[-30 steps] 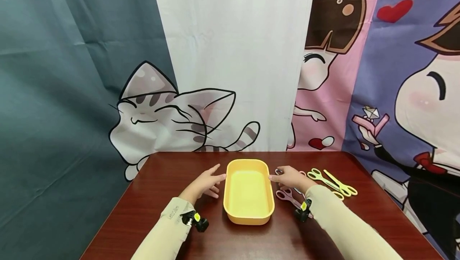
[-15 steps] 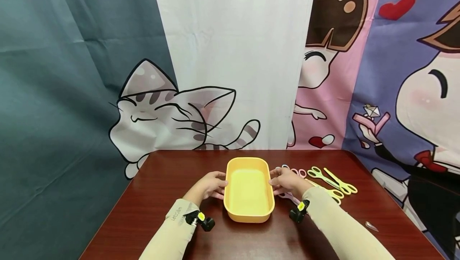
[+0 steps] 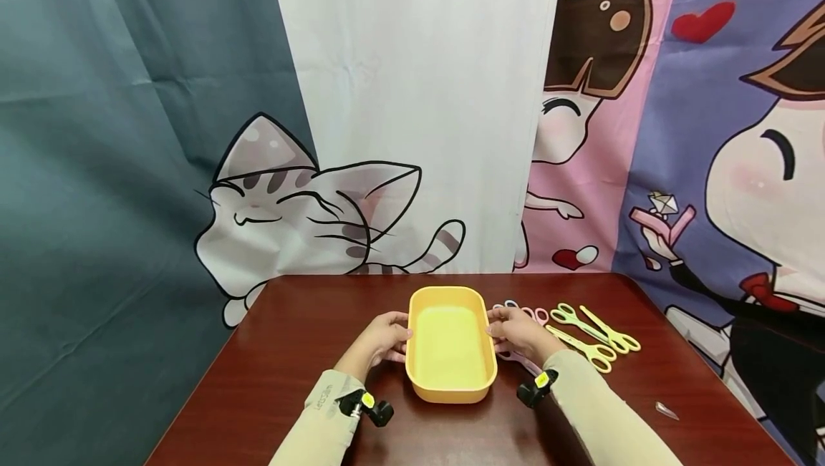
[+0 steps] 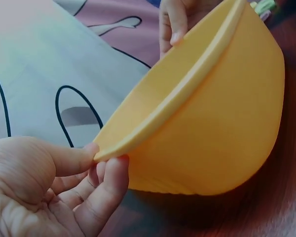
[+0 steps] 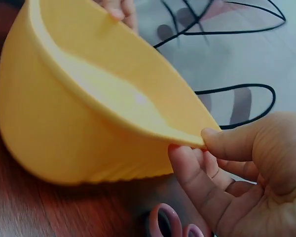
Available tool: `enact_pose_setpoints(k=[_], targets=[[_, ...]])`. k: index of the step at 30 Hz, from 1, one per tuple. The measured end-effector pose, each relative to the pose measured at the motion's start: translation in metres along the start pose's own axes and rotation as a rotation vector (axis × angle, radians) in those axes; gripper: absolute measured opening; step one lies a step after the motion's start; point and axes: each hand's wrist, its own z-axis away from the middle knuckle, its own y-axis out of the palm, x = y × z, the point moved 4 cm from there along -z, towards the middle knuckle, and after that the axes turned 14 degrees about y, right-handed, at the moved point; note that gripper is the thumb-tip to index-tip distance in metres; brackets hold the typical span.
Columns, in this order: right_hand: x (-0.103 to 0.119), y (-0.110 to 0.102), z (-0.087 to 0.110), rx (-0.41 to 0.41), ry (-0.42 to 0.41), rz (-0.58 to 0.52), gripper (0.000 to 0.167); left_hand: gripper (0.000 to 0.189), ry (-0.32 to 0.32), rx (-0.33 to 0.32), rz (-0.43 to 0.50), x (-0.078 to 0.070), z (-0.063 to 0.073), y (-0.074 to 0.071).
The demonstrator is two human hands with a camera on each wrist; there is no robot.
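Note:
A yellow rectangular plastic bin with rounded corners stands in the middle of the table, its inside bare. My left hand pinches its left rim, thumb on top and fingers under the lip, as the left wrist view shows close up. On the opposite side my right hand pinches the right rim the same way. In the right wrist view the bin's wall fills the left side, and pink scissor handles lie below my right hand.
Several pairs of scissors lie right of the bin: yellow scissors, green scissors, another yellow pair and a purple pair partly under my right hand. A small clear pointed piece lies nearer the right edge. A printed curtain hangs behind the table.
Both hands have closed in from beside the bin, fingers curling under its rim until they pinch it. The bin has shifted slightly to the right in view.

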Motion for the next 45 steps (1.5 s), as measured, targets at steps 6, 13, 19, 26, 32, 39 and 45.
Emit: enact_pose_setpoints(k=[6, 13, 19, 26, 32, 39, 45], targets=[[-0.005, -0.001, 0.002, -0.005, -0.066, 0.01, 0.039, 0.045, 0.022, -0.021, 0.036, 0.005, 0.003, 0.002], [-0.005, -0.024, 0.017, -0.378, -0.238, 0.279, 0.036, 0.044, 0.032, -0.033, 0.054, 0.008, 0.005, 0.006], [-0.018, -0.037, 0.028, -0.6, -0.316, 0.549, 0.045, 0.045, 0.038, -0.049, 0.062, 0.01, 0.005, 0.006], [-0.04, -0.036, 0.033, -0.65, -0.342, 0.616, 0.061, 0.047, 0.051, -0.037, 0.088, 0.01, 0.006, 0.005], [-0.054, -0.031, 0.033, -0.627, -0.429, 0.529, 0.066, 0.046, 0.057, -0.039, 0.091, 0.011, 0.008, 0.004], [-0.067, -0.031, 0.029, -0.645, -0.429, 0.488, 0.066, 0.046, 0.054, -0.038, 0.115, 0.013, 0.009, 0.006], [-0.072, -0.03, 0.027, -0.658, -0.387, 0.48, 0.054, 0.046, 0.042, -0.061, 0.156, 0.014, 0.008, 0.004]])
